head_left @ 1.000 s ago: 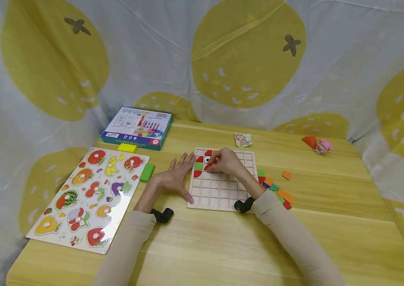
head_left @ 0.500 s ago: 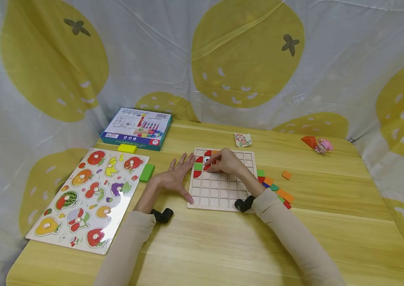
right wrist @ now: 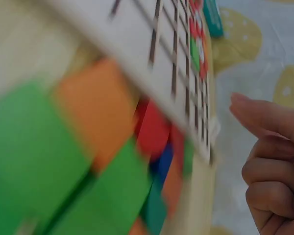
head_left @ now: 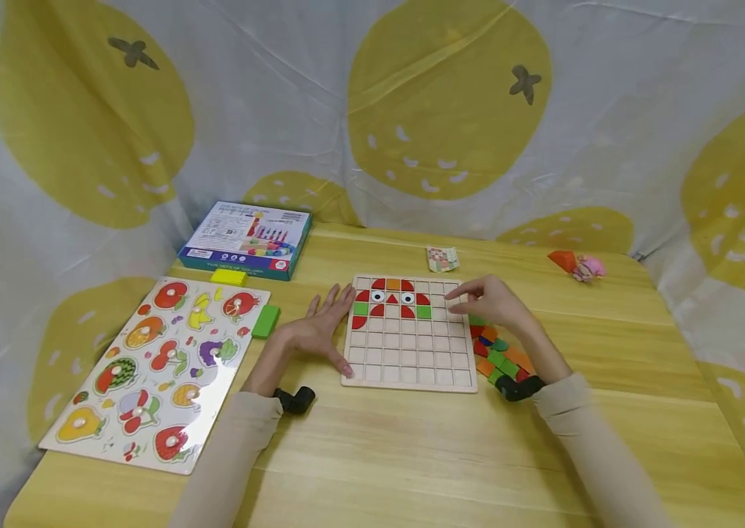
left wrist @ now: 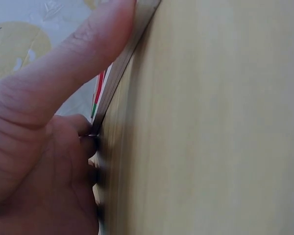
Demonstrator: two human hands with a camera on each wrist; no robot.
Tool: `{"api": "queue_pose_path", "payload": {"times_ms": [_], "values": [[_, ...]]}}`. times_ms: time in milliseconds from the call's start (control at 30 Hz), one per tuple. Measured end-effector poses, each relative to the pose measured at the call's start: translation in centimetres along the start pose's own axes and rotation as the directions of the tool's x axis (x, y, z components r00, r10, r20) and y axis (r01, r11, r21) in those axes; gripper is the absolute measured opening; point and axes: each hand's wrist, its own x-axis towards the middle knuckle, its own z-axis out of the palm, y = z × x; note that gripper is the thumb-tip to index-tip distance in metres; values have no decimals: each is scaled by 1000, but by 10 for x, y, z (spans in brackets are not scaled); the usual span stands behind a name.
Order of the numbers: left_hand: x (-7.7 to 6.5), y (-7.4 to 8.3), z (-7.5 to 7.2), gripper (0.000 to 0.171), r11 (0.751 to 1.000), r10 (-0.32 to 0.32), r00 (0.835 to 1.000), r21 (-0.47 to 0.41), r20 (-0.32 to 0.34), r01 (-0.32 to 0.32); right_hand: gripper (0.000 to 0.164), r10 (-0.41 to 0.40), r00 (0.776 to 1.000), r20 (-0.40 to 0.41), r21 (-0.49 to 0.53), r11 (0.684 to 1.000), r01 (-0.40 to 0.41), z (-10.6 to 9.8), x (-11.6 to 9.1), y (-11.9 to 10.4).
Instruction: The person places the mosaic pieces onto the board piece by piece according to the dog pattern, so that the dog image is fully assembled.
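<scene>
My left hand (head_left: 316, 334) rests with spread fingers along the left edge of a wooden grid board (head_left: 405, 359), its thumb at the near left corner. The left wrist view shows the thumb (left wrist: 73, 63) against the board's side. On the board's far left part lie red quarter-round tiles (head_left: 359, 321), two eye tiles (head_left: 377, 296), green squares (head_left: 423, 312) and an orange tile (head_left: 394, 284). Over the right edge hovers my right hand (head_left: 496, 302), thumb and index finger apart, nothing seen between them. Beneath its wrist, loose coloured tiles (head_left: 498, 359) lie beside the board.
A fruit knob puzzle (head_left: 155, 374) lies at left, near a green block (head_left: 265, 322) and a yellow block (head_left: 229, 278). Behind stands a toy box (head_left: 243, 240). A small picture card (head_left: 442, 259) lies beyond the board; a red block (head_left: 562, 260) and pink figurine (head_left: 589, 268) sit far right.
My right hand has left the red and eye tiles and moved right to the board's right edge, uncovering the tile pattern. The left hand stays in place. The head view has shifted slightly.
</scene>
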Motion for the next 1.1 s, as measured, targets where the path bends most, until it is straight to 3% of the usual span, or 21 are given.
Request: {"api": "queue_pose_path", "payload": {"times_ms": [100, 233, 600, 833, 1100], "values": [[0, 0, 1, 147, 1000, 4, 1000, -8, -5, -4, 23, 52, 998, -22, -13, 999, -53, -18, -22, 23], [-3, -2, 0, 147, 1000, 0, 1000, -12, -15, 0, 23, 102, 995, 14, 2, 995, -102, -22, -35, 40], [-1, 1, -1, 145, 1000, 20, 1000, -5, -11, -20, 25, 225, 974, -17, 18, 974, -225, -18, -26, 51], [1, 2, 1, 145, 1000, 26, 1000, -10, -10, -26, 38, 249, 966, -73, 51, 968, -246, -31, -28, 62], [0, 2, 0, 145, 1000, 10, 1000, -5, -11, -11, 41, 196, 980, -11, 60, 979, -195, -29, -26, 61]]}}
